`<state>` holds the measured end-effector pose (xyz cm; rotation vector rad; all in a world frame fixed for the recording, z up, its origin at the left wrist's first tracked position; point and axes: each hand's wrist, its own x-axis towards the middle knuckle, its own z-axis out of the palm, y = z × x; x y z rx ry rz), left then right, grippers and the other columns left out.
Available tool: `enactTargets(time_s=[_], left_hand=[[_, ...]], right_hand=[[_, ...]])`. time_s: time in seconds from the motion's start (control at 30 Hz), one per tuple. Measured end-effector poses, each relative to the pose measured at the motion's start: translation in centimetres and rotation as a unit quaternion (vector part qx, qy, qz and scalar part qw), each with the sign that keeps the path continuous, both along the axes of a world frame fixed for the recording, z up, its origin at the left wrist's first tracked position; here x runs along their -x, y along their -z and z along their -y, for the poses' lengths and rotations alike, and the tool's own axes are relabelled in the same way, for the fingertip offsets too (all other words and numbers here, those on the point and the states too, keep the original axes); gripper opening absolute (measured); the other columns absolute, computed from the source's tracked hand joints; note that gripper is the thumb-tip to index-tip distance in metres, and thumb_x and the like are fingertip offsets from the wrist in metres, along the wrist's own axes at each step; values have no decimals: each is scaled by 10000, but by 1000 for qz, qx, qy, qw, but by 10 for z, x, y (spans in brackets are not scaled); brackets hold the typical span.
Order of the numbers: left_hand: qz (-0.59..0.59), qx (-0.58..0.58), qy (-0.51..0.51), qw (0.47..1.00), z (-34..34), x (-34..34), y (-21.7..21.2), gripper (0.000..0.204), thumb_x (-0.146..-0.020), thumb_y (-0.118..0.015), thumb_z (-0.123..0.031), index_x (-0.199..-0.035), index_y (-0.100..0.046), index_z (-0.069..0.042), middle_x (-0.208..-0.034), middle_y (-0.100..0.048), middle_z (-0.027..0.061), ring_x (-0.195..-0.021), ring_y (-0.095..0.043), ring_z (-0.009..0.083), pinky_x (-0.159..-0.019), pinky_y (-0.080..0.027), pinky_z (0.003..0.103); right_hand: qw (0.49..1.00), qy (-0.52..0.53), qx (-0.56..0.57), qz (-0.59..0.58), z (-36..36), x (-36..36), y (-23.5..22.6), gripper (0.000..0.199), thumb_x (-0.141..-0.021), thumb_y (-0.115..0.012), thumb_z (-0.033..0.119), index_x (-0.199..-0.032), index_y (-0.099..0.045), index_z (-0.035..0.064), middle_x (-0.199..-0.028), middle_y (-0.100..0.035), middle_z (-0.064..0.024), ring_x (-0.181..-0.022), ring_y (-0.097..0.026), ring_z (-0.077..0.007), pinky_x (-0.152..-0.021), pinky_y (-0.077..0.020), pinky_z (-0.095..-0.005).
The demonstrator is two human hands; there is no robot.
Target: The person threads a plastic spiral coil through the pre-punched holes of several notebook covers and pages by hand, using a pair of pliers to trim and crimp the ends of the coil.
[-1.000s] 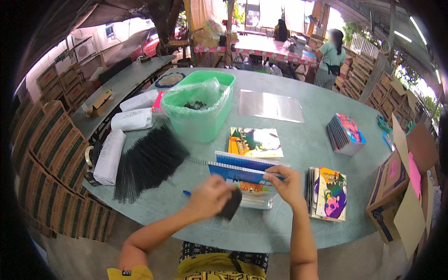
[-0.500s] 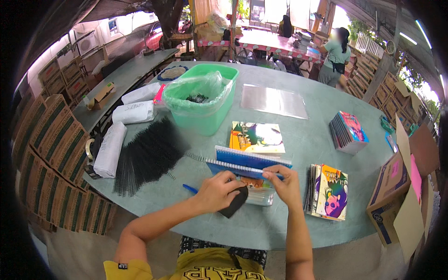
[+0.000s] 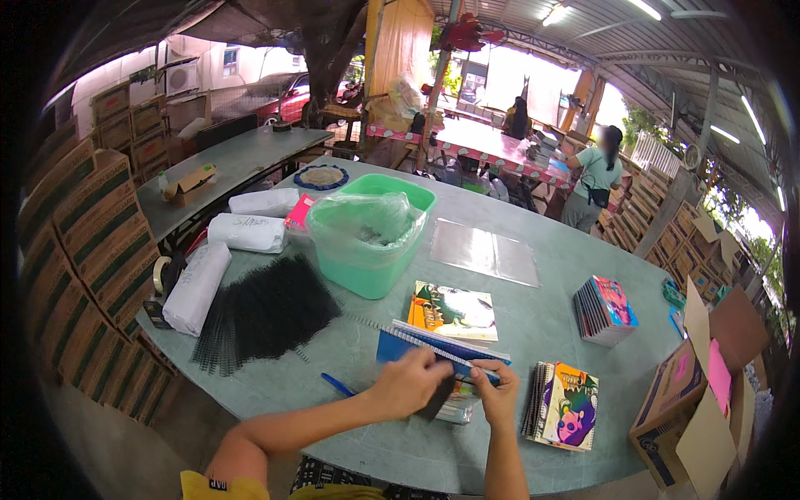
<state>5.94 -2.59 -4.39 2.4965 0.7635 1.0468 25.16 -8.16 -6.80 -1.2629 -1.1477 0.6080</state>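
Head view: both hands meet over a blue spiral notebook [image 3: 437,354] at the near edge of the green tabletop [image 3: 542,292]; left hand [image 3: 408,383] closes around a dark flat piece [image 3: 439,398] beside it; right hand [image 3: 493,392] pinches the notebook's wire edge; a blue pen [image 3: 337,384] lies just left; black binding coils [image 3: 262,312] are heaped farther left.
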Motion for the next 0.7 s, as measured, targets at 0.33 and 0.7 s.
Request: enactTargets(time_s=[0.33, 0.7], left_hand=[[6, -19, 25, 999, 8, -10, 3, 209, -762, -663, -137, -968, -629, -130, -879, -534, 87, -782, -597, 265, -649, -509, 368], [147, -58, -32, 987, 12, -22, -55, 281, -743, -619, -112, -1024, -616, -96, -872, -501, 90, -807, -570, 262, -617, -508, 361]], right_hand=[[999, -4, -3, -47, 1, 5, 4, 135, -839, -657, 102, -938, -654, 11, -857, -645, -34, -696, -548, -71, -587, -427, -194], [983, -26, -100, -153, 5, -1, 23, 269, -931, -510, 244, -993, -592, -4, -949, -593, -60, -889, -523, -121, -805, -387, -249]])
